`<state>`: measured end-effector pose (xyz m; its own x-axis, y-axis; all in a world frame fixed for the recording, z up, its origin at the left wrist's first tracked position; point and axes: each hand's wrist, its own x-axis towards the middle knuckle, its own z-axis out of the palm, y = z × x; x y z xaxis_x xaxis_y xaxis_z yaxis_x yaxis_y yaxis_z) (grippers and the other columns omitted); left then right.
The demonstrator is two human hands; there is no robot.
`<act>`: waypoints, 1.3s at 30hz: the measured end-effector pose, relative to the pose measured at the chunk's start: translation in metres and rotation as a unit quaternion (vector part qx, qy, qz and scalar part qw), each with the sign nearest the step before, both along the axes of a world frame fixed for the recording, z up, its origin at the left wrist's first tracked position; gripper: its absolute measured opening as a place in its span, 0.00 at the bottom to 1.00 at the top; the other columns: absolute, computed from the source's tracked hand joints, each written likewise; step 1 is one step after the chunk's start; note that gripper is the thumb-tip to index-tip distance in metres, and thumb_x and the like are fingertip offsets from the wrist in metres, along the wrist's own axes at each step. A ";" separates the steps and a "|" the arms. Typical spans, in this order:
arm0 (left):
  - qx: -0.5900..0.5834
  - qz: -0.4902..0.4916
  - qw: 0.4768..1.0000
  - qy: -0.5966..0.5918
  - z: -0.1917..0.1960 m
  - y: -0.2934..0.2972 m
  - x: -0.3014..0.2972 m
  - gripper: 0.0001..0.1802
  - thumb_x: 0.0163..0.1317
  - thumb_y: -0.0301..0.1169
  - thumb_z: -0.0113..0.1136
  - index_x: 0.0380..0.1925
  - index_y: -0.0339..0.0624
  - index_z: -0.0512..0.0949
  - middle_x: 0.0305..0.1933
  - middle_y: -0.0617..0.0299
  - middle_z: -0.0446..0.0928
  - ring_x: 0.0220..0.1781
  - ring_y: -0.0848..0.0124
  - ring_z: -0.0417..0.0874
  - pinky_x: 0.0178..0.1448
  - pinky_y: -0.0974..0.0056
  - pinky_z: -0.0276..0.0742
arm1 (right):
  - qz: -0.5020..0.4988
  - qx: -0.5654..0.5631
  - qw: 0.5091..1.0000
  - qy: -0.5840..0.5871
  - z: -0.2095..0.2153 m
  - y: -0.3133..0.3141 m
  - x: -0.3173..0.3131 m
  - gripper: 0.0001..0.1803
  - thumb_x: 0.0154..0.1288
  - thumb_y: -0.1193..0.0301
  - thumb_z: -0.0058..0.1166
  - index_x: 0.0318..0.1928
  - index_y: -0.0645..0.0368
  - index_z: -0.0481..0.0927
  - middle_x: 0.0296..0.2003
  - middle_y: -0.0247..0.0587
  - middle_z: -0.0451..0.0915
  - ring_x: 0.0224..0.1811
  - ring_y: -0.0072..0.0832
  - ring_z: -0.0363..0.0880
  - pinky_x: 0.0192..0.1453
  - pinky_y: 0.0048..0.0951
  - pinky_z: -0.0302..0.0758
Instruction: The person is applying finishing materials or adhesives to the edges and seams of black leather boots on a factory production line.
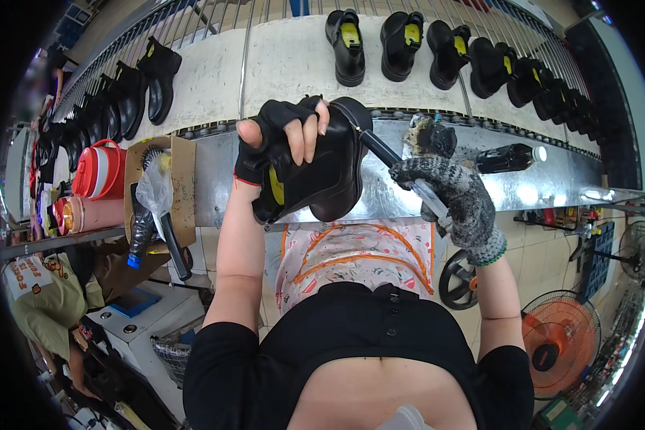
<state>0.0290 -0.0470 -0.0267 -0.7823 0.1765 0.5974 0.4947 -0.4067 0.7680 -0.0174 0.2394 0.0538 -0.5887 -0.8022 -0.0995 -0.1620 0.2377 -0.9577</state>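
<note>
My left hand (283, 140), in a black fingerless glove with red trim, grips a black ankle boot (322, 175) over the metal bench. The boot is tilted, its yellow-lined opening toward my left forearm and its thick sole toward the right. In my right hand (455, 193), under a stained grey knitted glove, is a slim black pen-like tool (381, 149). The tool's thin tip points at the boot's sole edge; whether it touches, I cannot tell. Something pale and clear shows under my right fingers too. A blackened, crumpled pad (435, 137) lies just beyond this hand.
A dark bottle with a white cap (509, 158) lies on the metal bench (222, 154). Several black boots (347, 50) stand along the pale conveyor (279, 64) behind it. At left are a cardboard box (183, 179), red jug (99, 170) and another person (50, 301); at right, an orange fan (560, 344).
</note>
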 end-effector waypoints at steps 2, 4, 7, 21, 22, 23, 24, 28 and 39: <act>0.027 0.009 1.000 -0.002 -0.008 -0.009 0.000 0.46 0.53 0.75 0.28 0.06 0.44 0.71 0.11 0.64 0.71 0.22 0.72 0.68 0.46 0.65 0.59 | 0.015 -0.034 0.999 0.024 -0.007 -0.009 0.000 0.24 0.59 0.58 0.45 0.49 0.61 0.79 0.43 0.46 0.81 0.46 0.37 0.81 0.52 0.31 0.73; 0.073 0.032 0.997 -0.023 -0.009 -0.015 0.008 0.46 0.54 0.74 0.25 0.09 0.43 0.72 0.15 0.62 0.72 0.30 0.69 0.65 0.48 0.65 0.57 | -0.007 -0.056 0.994 -0.090 -0.014 -0.016 0.007 0.21 0.57 0.66 0.48 0.50 0.63 0.77 0.44 0.45 0.81 0.47 0.32 0.80 0.53 0.30 0.73; 0.115 0.022 0.993 -0.024 -0.025 -0.030 0.007 0.46 0.55 0.74 0.26 0.10 0.43 0.72 0.16 0.61 0.72 0.33 0.68 0.63 0.49 0.65 0.56 | -0.024 -0.072 0.990 -0.116 -0.036 -0.021 0.014 0.21 0.55 0.74 0.48 0.51 0.64 0.76 0.44 0.44 0.80 0.46 0.28 0.79 0.54 0.29 0.72; 0.199 0.018 0.979 -0.037 -0.055 -0.077 0.012 0.48 0.52 0.77 0.23 0.14 0.44 0.75 0.20 0.62 0.72 0.41 0.68 0.64 0.57 0.64 0.54 | 0.006 -0.123 0.979 -0.160 -0.103 -0.039 0.020 0.30 0.63 0.52 0.38 0.53 0.65 0.75 0.45 0.43 0.79 0.48 0.27 0.76 0.56 0.26 0.68; 0.199 0.015 0.979 -0.041 -0.057 -0.080 0.013 0.48 0.53 0.76 0.23 0.14 0.44 0.75 0.20 0.62 0.71 0.41 0.68 0.64 0.58 0.63 0.53 | -0.009 -0.154 0.961 -0.229 -0.109 -0.040 0.022 0.31 0.63 0.51 0.38 0.52 0.65 0.76 0.44 0.42 0.79 0.47 0.26 0.77 0.55 0.26 0.69; 0.198 0.012 0.979 -0.045 -0.059 -0.083 0.013 0.48 0.53 0.76 0.24 0.14 0.44 0.75 0.20 0.62 0.71 0.41 0.68 0.64 0.59 0.63 0.53 | -0.024 -0.183 0.937 -0.297 -0.112 -0.040 0.023 0.31 0.64 0.50 0.38 0.52 0.64 0.76 0.43 0.42 0.80 0.45 0.26 0.78 0.53 0.27 0.71; 0.202 0.019 0.978 -0.047 -0.062 -0.086 0.013 0.47 0.54 0.75 0.24 0.15 0.44 0.75 0.21 0.62 0.71 0.42 0.67 0.63 0.59 0.63 0.53 | -0.023 -0.180 0.937 -0.297 -0.114 -0.038 0.022 0.31 0.64 0.50 0.38 0.52 0.64 0.76 0.43 0.42 0.80 0.45 0.26 0.78 0.53 0.27 0.71; 0.239 0.060 0.963 -0.106 -0.069 -0.094 0.021 0.45 0.54 0.75 0.26 0.13 0.45 0.73 0.21 0.62 0.70 0.43 0.66 0.64 0.60 0.63 0.55 | 0.006 -0.130 0.960 -0.248 -0.123 -0.035 0.016 0.21 0.59 0.66 0.52 0.51 0.62 0.76 0.40 0.40 0.80 0.42 0.27 0.78 0.51 0.28 0.72; 0.335 0.147 0.909 -0.197 -0.088 -0.105 0.031 0.43 0.56 0.72 0.33 0.14 0.41 0.73 0.22 0.59 0.70 0.43 0.63 0.69 0.59 0.62 0.60 | 0.018 -0.091 0.976 -0.198 -0.136 -0.022 0.019 0.19 0.56 0.78 0.53 0.50 0.59 0.77 0.37 0.34 0.79 0.40 0.21 0.76 0.46 0.23 0.73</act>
